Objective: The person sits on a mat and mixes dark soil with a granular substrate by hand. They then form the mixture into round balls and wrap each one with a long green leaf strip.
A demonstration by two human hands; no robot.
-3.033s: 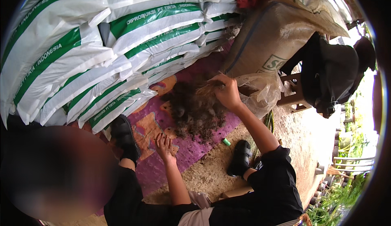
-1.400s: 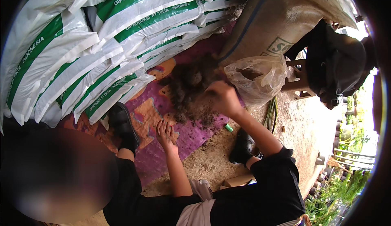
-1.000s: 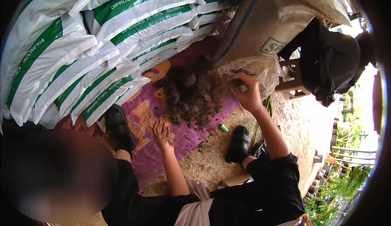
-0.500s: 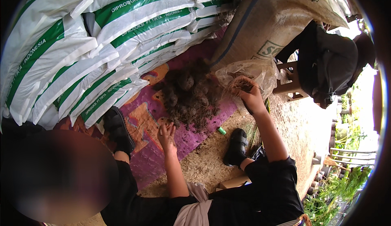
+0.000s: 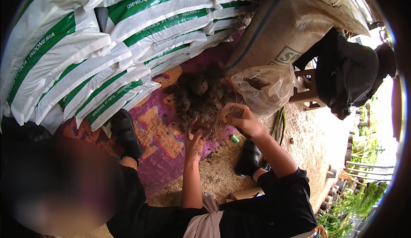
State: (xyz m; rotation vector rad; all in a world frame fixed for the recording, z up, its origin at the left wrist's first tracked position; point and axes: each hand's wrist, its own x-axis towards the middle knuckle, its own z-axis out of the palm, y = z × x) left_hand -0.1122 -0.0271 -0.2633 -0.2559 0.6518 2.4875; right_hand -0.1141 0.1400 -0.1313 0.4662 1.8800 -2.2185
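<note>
Near frame centre, the right hand (image 5: 243, 121) pinches wispy brown fibres (image 5: 224, 113). Just left, the left hand (image 5: 195, 143) spreads open.

Daylight: harsh, right of the right grip (image 5: 245, 120); ground (image 5: 310, 148) bleached
Fibre heap (image 5: 199, 90): shaded, ahead-left of it
Blurred oval (image 5: 62, 186): far left
Rim (image 5: 402, 214): black, lines bowed

Left hand (image 5: 195, 143) now closer to the fibrous pile (image 5: 198, 93), right hand (image 5: 244, 121) back from the plastic bag (image 5: 269, 93)
</note>
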